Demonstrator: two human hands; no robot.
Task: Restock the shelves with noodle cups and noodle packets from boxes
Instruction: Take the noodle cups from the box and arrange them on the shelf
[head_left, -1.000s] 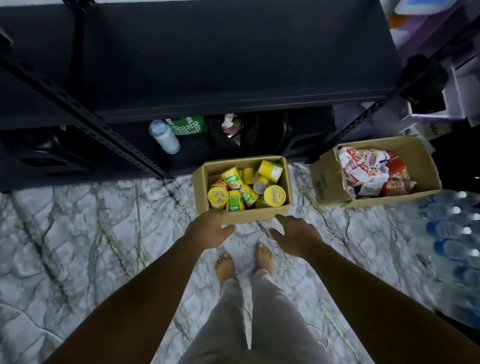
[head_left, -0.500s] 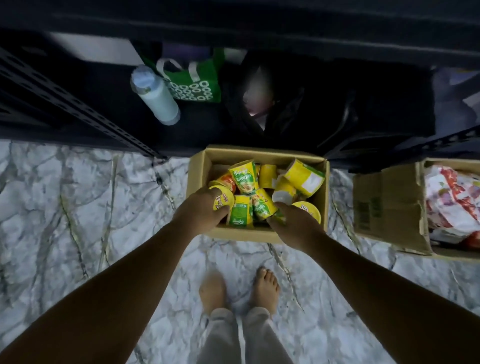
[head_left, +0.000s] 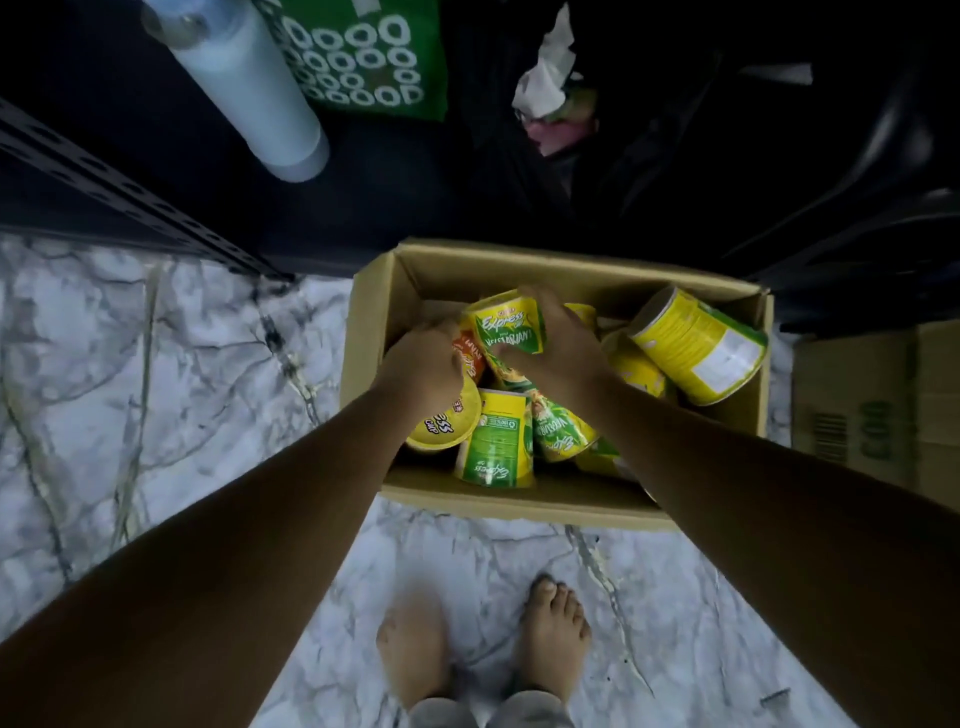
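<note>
An open cardboard box (head_left: 524, 506) stands on the marble floor against the dark shelf unit, holding several yellow and green noodle cups. My right hand (head_left: 558, 345) grips a green and yellow "Vegetarian" noodle cup (head_left: 506, 327) near the box's middle. My left hand (head_left: 423, 366) curls around an orange noodle cup (head_left: 470, 353) beside it, just above a yellow-lidded cup (head_left: 447, 423). A large yellow cup (head_left: 698, 343) lies on its side at the box's right end.
The shelf's bottom level holds a pale blue bottle (head_left: 249, 88), a green patterned bag (head_left: 363, 57) and a black bag with crumpled paper (head_left: 550, 78). A second cardboard box (head_left: 878, 410) sits at the right edge. My bare feet (head_left: 483, 639) stand on the marble floor.
I have bent down closer to the box. Both hands have gone from its front rim into the box and closed around cups.
</note>
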